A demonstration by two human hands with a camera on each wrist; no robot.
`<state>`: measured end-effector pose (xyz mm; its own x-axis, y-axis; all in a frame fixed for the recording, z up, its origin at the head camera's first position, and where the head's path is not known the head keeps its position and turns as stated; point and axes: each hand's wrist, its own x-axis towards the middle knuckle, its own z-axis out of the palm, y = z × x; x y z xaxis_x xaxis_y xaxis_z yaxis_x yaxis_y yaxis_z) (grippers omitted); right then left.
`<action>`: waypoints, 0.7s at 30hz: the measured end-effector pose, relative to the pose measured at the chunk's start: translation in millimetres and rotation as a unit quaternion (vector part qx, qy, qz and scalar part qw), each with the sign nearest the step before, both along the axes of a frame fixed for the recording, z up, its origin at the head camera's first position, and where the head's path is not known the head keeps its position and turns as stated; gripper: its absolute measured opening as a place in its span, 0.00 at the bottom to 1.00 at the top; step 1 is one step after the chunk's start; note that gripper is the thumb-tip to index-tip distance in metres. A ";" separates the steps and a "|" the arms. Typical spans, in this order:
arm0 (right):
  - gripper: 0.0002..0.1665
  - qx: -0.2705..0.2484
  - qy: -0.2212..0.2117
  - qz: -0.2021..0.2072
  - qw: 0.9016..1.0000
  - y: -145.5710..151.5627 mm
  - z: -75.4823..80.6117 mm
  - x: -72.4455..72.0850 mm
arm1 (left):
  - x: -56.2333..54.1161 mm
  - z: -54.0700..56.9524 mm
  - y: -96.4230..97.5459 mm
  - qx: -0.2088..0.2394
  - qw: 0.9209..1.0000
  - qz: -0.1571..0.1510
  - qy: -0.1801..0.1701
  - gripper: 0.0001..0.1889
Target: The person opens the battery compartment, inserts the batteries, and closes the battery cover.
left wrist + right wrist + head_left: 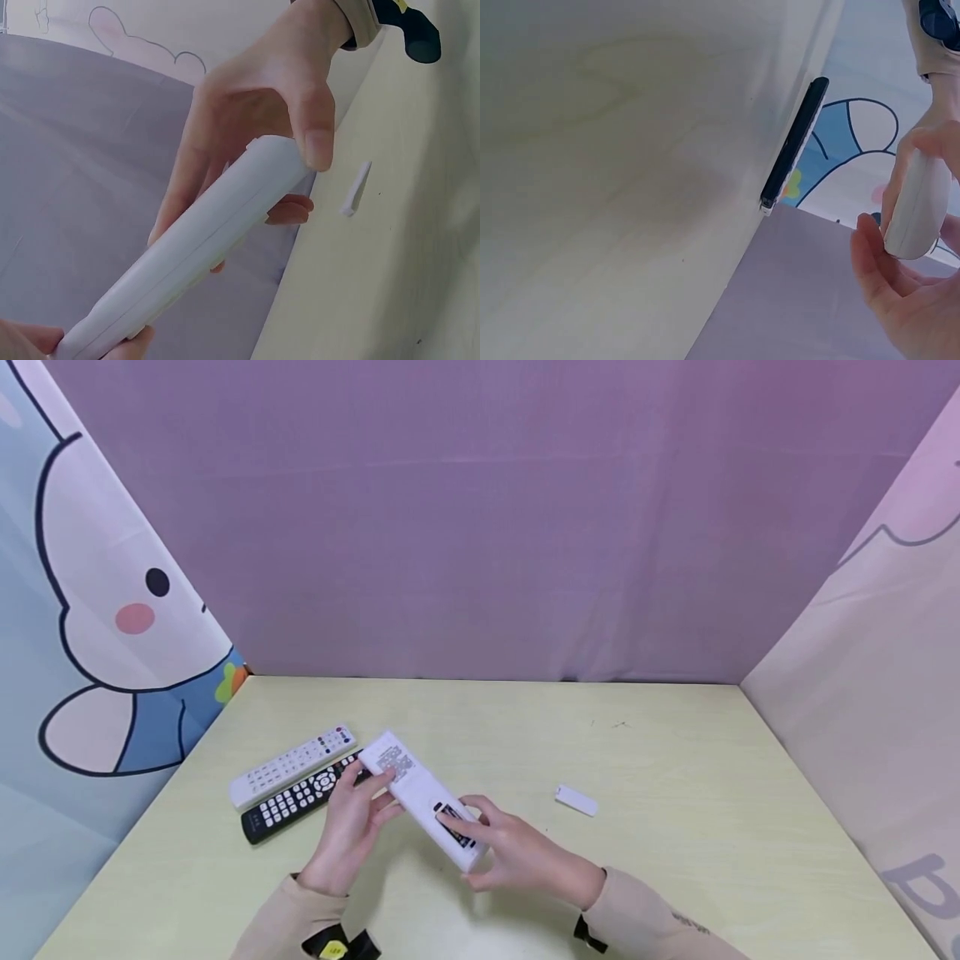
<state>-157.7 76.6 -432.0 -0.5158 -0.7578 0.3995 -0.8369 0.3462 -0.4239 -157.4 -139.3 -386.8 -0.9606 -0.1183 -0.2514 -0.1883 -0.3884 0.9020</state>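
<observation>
A white remote control [420,789] is held above the table, its back turned up and its battery compartment [455,825] uncovered, with dark batteries inside. My left hand [352,818] grips its far end, thumb across the printed label. At the near end my right hand [517,852] holds the remote, one finger at the battery compartment and the thumb by the end edge. The left wrist view shows the remote's side [195,232] between both hands. On the table to the right lies a small white battery cover [577,800].
On the left of the pale table [675,760], a white remote [292,766] and a black remote [300,800] lie side by side, close to the left hand. A purple cloth wall [480,527] stands behind, with printed cloth panels at both sides.
</observation>
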 end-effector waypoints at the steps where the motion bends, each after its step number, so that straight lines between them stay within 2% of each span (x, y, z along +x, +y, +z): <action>1: 0.43 0.000 0.001 -0.002 1.000 0.5 -0.4 0.2 | 0.1 0.0 0.3 -0.001 1.000 0.001 0.002 0.30; 6: 0.43 0.003 0.010 -0.004 1.000 2.8 -1.8 0.6 | -0.1 0.4 1.5 -0.004 1.000 -0.004 0.007 0.34; 12: 0.42 0.006 0.019 -0.005 1.000 5.4 -3.0 0.2 | -0.6 0.3 2.5 0.004 1.000 -0.004 -0.002 0.34; 21: 0.33 0.002 -0.048 -0.034 0.998 15.2 2.4 -0.6 | -1.6 0.0 2.4 0.011 1.000 -0.006 -0.004 0.31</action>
<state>-158.3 91.8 -429.5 -0.6016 -0.7216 0.3426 -0.7673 0.4028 -0.4991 -159.0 -136.8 -386.8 -0.9597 -0.1005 -0.2624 -0.2012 -0.4059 0.8915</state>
